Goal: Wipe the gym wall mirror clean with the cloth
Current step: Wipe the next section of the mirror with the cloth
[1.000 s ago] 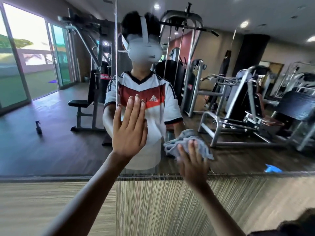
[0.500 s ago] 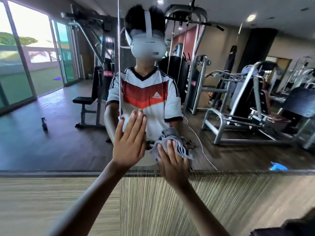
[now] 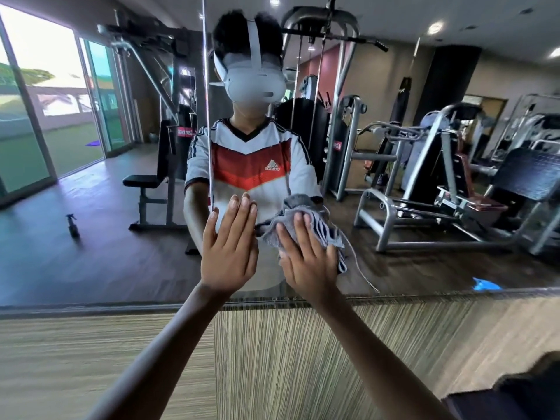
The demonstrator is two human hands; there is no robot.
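Note:
The wall mirror [image 3: 424,253] fills the upper part of the view, and a vertical seam [image 3: 207,101] splits it into panels. My left hand [image 3: 230,250] lies flat on the glass, fingers straight, just right of the seam. Beside it, my right hand [image 3: 309,262] presses a grey striped cloth [image 3: 315,225] flat against the mirror with straight fingers. The cloth bunches above and to the right of the fingers. Both hands sit close together, low on the mirror near its bottom edge.
Below the mirror runs a striped wood-grain wall panel [image 3: 303,359]. The mirror reflects a person in a headset, gym machines [image 3: 439,192], a bench, glass doors at the left, a spray bottle [image 3: 72,225] on the floor and a blue object [image 3: 486,284] at the lower right.
My right hand has slid the cloth left and slightly up along the mirror, ending next to my left hand. The left hand has stayed flat on the glass.

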